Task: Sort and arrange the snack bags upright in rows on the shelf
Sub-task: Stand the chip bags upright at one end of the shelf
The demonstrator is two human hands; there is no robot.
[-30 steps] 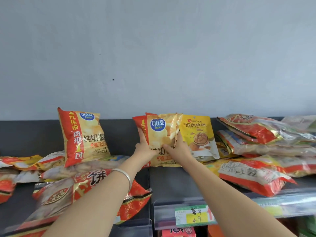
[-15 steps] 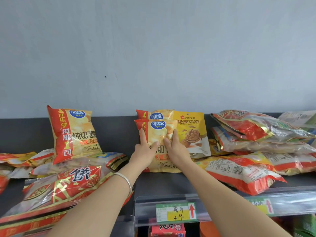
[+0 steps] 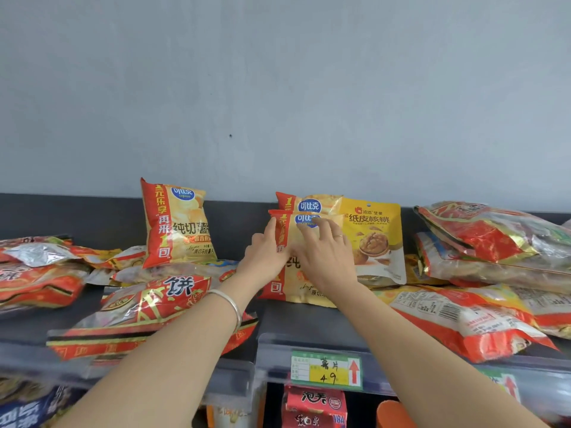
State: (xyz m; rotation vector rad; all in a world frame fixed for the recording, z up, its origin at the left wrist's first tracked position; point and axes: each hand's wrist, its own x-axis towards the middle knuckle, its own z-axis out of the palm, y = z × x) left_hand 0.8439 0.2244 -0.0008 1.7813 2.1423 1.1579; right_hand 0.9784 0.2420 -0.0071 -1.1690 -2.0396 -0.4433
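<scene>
The person has both bare arms stretched up to the top shelf (image 3: 309,322), a dark board backed by a grey wall (image 3: 278,88); the left hand (image 3: 265,257) grips the left edge of the front bag (image 3: 298,287), thumb laid up along its red stripe and the other fingers curled round the side; the right hand (image 3: 324,257) lies on the bag's face with fingers spread and nearly straight, pressing on it, a thin ring (image 3: 338,235) on one finger; a silver bangle (image 3: 230,302) sits on the left wrist. The front bag, yellow chips with a red band, stands upright near the middle of the shelf, its foot on the board, right against the rear bag (image 3: 309,202) of the same kind, whose top shows just above it; touching that pair on the right stands a yellow walnut bag (image 3: 375,242), upright too; well to the left a third bag (image 3: 177,223) of the same chips stands alone, tilted a little. Red and gold biscuit bags (image 3: 148,307) lie flat across the left of the shelf, one hanging over the front edge; on the right a heap (image 3: 494,242) of clear and red bags lies stacked on its sides. On the shelf's front edge below the hands a price tag (image 3: 326,370) reads 49 beside a red arrow; a red packet (image 3: 315,403) shows on the level underneath, too cut off to tell more.
</scene>
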